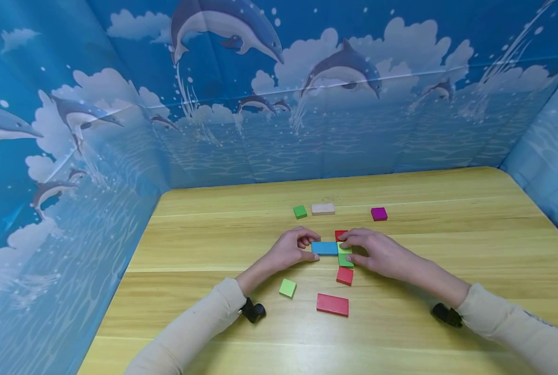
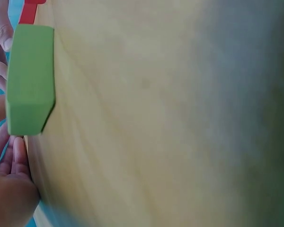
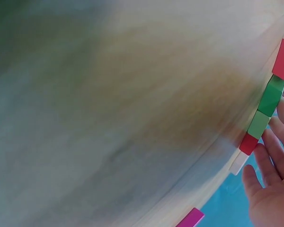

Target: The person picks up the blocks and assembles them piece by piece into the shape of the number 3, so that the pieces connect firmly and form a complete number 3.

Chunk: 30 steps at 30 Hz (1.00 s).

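A long blue block (image 1: pixel 325 249) lies flat, its right end against a column of small blocks. My left hand (image 1: pixel 288 248) holds the blue block's left end, index finger at its far edge and thumb at its near edge. In that column, a red block (image 1: pixel 340 235), a light green block (image 1: pixel 344 248), a green block (image 1: pixel 345 260) and another red block (image 1: pixel 345 276) run from far to near. My right hand (image 1: pixel 377 252) touches the column, index fingertip on the light green block and thumb on the green one. The right wrist view shows its other fingers (image 3: pixel 272 163) extended.
Nearer on the wooden table (image 1: pixel 204 307) lie a light green block (image 1: pixel 287 288) and a long red block (image 1: pixel 332 304). Farther back are a green block (image 1: pixel 300 212), a pale block (image 1: pixel 323 209) and a purple block (image 1: pixel 379 214). A dolphin-print curtain (image 1: pixel 279 146) hangs behind.
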{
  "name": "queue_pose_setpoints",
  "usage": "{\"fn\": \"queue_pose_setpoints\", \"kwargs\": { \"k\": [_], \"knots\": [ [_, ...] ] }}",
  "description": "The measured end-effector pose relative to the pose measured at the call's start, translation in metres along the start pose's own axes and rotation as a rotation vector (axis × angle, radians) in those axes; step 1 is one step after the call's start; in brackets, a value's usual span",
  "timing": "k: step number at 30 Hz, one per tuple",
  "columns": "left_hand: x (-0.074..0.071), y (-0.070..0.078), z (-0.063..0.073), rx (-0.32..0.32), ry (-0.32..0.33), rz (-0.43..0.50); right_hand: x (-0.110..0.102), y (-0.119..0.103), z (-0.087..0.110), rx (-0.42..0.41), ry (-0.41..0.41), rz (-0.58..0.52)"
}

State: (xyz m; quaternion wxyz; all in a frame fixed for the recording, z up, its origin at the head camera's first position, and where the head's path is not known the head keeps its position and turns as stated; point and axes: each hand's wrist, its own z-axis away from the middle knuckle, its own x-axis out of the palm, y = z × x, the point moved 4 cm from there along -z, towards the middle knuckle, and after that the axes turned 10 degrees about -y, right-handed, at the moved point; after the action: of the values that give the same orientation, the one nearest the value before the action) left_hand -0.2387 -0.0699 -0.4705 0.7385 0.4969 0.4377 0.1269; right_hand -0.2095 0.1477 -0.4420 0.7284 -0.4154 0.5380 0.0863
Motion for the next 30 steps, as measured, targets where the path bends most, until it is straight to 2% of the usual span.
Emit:
{"fn": "queue_pose_setpoints", "kwargs": {
  "k": [3, 9, 12, 18, 19, 24, 26, 30],
  "knots": [
    [0.0, 0.0, 0.0, 0.009, -0.001, 0.039, 0.0, 0.001, 0.0, -0.005, 0.001, 0.003],
    [-0.002, -0.001, 0.004, -0.01, 0.009, 0.238, 0.0, 0.001, 0.0, -0.013, 0.001, 0.012],
    [-0.003, 0.0, 0.008, -0.031, 0.027, 0.286, -0.001, 0.001, 0.0, -0.015, -0.002, 0.011],
    [-0.004, 0.006, 0.018, -0.039, 0.066, 0.3, -0.002, 0.0, 0.0, -0.024, 0.001, 0.012],
    [-0.005, 0.011, 0.022, -0.034, 0.071, 0.302, -0.002, 0.0, 0.0, -0.024, 0.003, 0.014],
    [-0.006, 0.015, 0.033, -0.005, 0.082, 0.247, -0.002, -0.001, 0.001, -0.03, 0.01, 0.019],
    [-0.005, 0.013, 0.035, 0.016, 0.073, 0.222, -0.002, -0.001, 0.001, -0.026, 0.008, 0.016],
    [-0.002, 0.018, 0.042, 0.049, 0.032, 0.226, -0.001, -0.002, 0.001, -0.009, 0.002, 0.008]
  ]
}}
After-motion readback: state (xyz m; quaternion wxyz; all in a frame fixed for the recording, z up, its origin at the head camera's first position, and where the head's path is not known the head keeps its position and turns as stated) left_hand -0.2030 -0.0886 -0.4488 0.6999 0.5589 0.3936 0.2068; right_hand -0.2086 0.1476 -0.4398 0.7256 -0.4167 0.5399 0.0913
